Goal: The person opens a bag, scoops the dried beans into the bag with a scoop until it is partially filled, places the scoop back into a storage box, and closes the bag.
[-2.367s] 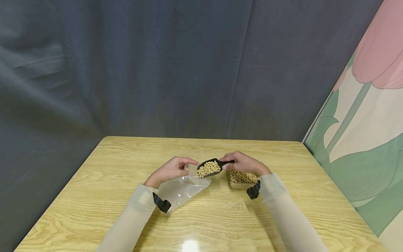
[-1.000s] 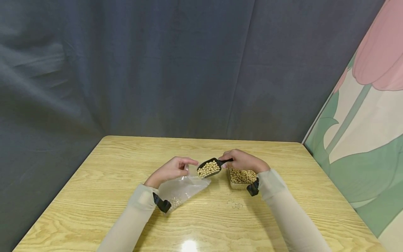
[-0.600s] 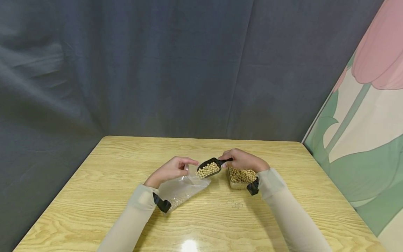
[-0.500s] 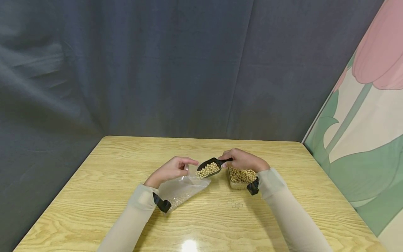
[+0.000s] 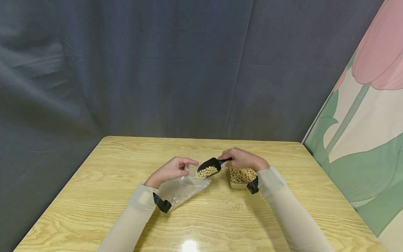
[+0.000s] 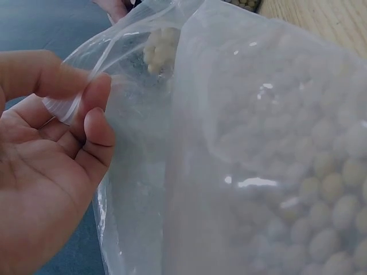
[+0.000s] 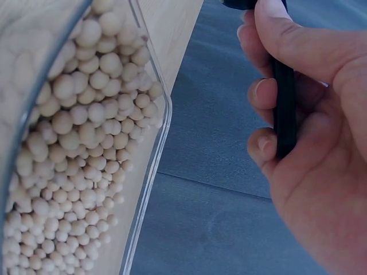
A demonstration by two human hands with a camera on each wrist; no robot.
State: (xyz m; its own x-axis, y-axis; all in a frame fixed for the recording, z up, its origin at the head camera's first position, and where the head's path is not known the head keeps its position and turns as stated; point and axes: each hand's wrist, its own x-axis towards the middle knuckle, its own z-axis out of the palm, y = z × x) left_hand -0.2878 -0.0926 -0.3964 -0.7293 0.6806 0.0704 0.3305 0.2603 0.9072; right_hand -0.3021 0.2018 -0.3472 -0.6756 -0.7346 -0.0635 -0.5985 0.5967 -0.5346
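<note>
My left hand (image 5: 171,170) grips the rim of a clear plastic zip bag (image 6: 137,172), fingers curled at its mouth. Soybeans (image 6: 330,189) lie in the lower part of the bag, seen through its wall. My right hand (image 5: 240,158) holds a black scoop (image 5: 211,163) by its handle (image 7: 284,109). The scoop's lip tilts down to the left at the bag's mouth, with soybeans (image 5: 206,171) gathered towards that lip. Below the right hand stands a clear box (image 5: 238,186) of soybeans, partly hidden by the wrist.
The wooden table (image 5: 283,210) carries the bag and the box. Faint marks (image 5: 235,204) show on its surface in front of the box. A dark curtain (image 5: 176,70) hangs behind the far edge, and a flower-painted wall (image 5: 371,150) stands at the right.
The right hand has tipped the scoop further towards the bag. Fewer soybeans are in the scoop, and more soybeans now show inside the bag. The left hand has kept its place.
</note>
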